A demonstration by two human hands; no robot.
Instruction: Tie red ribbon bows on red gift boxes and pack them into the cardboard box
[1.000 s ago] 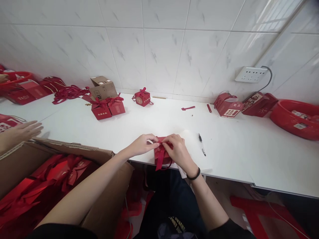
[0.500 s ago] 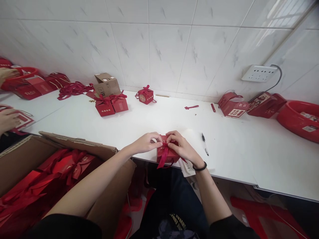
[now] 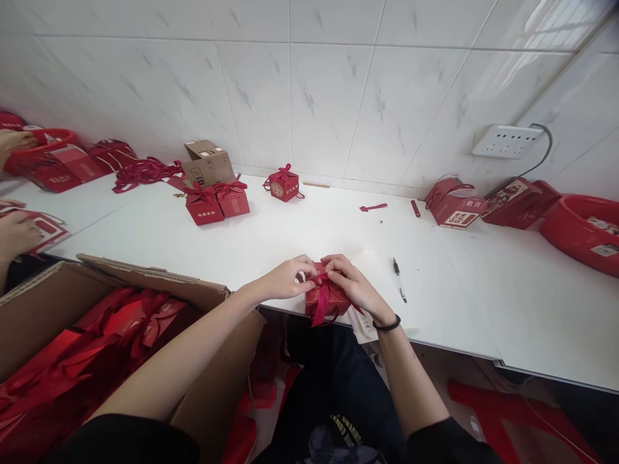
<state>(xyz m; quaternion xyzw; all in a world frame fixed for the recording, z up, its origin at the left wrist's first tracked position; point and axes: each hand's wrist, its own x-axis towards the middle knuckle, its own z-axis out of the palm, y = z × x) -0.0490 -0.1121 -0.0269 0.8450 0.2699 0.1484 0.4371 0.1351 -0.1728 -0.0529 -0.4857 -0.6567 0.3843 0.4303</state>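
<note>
A small red gift box (image 3: 314, 304) stands at the table's front edge, right before me. Red ribbon (image 3: 320, 308) lies over its top, with a loose tail hanging down the front. From the left, my left hand (image 3: 294, 277) pinches the ribbon at the middle of the lid with thumb and fingertips. My right hand (image 3: 349, 280) is closed on the same ribbon from the other side, its fingers resting over the box top. The hands partly cover the bow area, so the exact shape of the knot is hidden.
Finished-looking red boxes (image 3: 206, 209) with bows stand by a brown carton (image 3: 210, 169) and a ribbon pile (image 3: 145, 173). An open cardboard box (image 3: 203, 283) holds several red boxes at left. A pen (image 3: 399, 280) and red basin (image 3: 580, 225) are rightward. A co-worker's hand (image 3: 19, 235) is far left.
Both hands stay at the box and have shifted only slightly around the ribbon at its top. At far left, the co-worker's hand has moved a little.
</note>
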